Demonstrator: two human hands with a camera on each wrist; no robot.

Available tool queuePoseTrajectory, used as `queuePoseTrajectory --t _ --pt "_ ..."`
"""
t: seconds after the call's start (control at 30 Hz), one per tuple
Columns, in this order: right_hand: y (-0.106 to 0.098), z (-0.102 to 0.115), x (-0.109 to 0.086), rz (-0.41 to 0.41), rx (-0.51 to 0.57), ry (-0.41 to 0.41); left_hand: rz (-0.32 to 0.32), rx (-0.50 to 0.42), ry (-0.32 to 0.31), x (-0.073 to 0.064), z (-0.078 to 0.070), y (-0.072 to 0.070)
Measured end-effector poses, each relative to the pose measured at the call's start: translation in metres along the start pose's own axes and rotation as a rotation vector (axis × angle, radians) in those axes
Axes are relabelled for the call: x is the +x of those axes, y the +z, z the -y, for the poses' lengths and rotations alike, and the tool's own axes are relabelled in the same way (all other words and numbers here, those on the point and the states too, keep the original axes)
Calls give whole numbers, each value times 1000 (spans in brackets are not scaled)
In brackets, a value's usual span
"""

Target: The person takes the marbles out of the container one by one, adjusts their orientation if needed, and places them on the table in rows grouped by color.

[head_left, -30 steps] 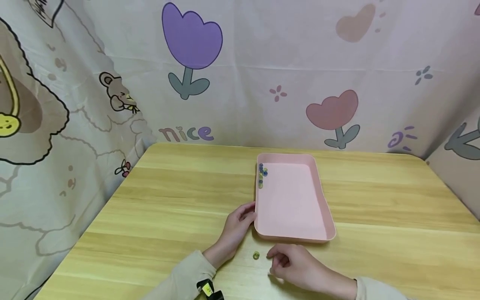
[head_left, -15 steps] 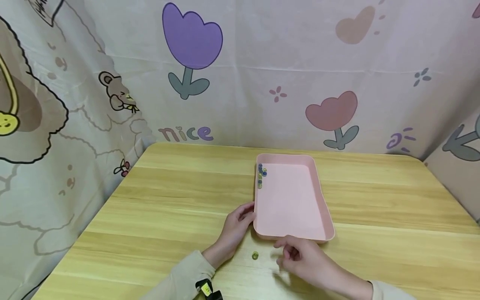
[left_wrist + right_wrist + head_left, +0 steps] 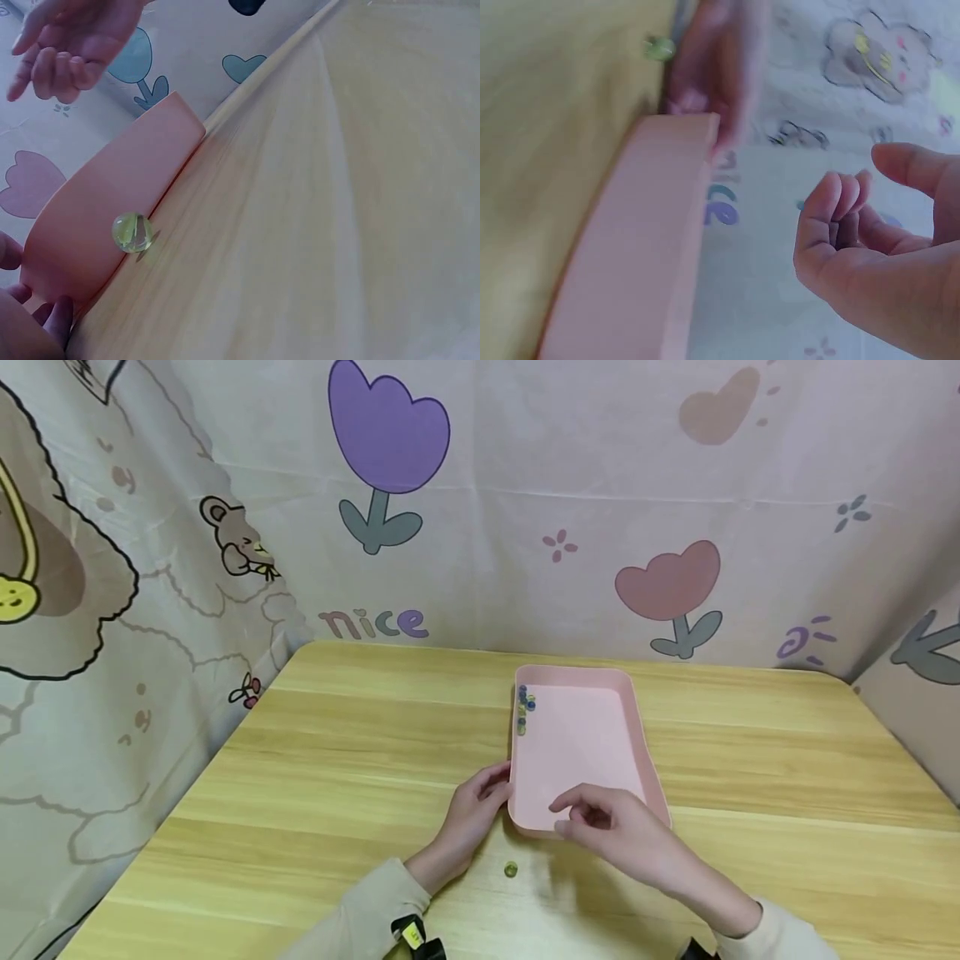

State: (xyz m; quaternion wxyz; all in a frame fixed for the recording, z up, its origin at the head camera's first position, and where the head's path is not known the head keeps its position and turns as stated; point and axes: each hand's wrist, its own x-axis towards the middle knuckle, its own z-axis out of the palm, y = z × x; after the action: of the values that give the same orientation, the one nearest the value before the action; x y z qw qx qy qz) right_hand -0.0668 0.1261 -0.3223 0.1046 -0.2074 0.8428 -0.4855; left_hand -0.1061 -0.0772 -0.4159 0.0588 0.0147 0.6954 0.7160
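Observation:
A pink tray (image 3: 581,752) lies on the table, and my left hand (image 3: 471,818) grips its left side wall near the front corner. In the left wrist view, fingers (image 3: 56,322) of that hand lie against the tray's wall. Several blue and yellow-green marbles (image 3: 522,712) sit inside along the left wall toward the back. One yellow-green marble (image 3: 511,869) rests on the wood in front of the tray. My right hand (image 3: 615,822) hovers over the tray's front end, fingers loosely bent, thumb and index finger apart. Nothing shows between them.
The wooden table (image 3: 360,727) reaches back to a printed cloth (image 3: 495,527) hung behind it. Another cloth (image 3: 150,610) hangs along the left side. Black straps with a yellow tag (image 3: 413,937) sit on my left sleeve.
My right hand has risen from beside the loose marble and moved forward over the tray's front edge. The left hand, the tray and the marbles stay where they were.

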Motion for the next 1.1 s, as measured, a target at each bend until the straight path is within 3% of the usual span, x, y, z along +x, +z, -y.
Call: queuePoseTrajectory --t 0.23,0.5,1.1 --pt "-20 3 8 -152 118 29 9 -13 -26 0 0 2" --pt "-33 -9 17 -284 105 57 -4 -22 -24 0 1 1" --pt "-47 -30 31 -300 39 109 -3 -13 -10 2 -2 1"
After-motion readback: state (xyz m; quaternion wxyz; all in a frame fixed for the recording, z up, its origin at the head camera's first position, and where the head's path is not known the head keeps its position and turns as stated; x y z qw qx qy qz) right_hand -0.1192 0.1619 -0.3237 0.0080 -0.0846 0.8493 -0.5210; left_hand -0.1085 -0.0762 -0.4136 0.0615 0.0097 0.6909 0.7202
